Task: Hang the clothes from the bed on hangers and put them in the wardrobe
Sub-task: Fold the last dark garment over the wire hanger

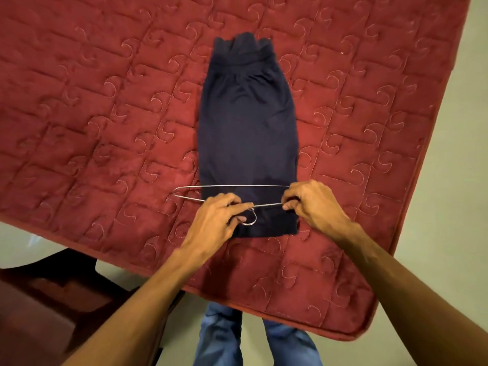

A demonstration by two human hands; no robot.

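Red quilted mattress (105, 101) bears the folded navy garment (248, 122) (soft, limp); across its near end lies a stiff wire hanger (232, 185), best held where left hand (214, 220) pinches its neck and right hand (314, 204) its shoulder.

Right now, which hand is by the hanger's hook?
The left hand; it holds the hanger at the hook, while the right hand pinches its sloping wire.

Premises: domestic bedroom. A bed (105, 101) with a red quilted mattress cover, stitched in swirl patterns, fills most of the view. A dark folded garment (248, 128) lies on it under a wire hanger (237, 185). Pale plain floor (449, 207) at right; dark wooden furniture (52, 286) near left.
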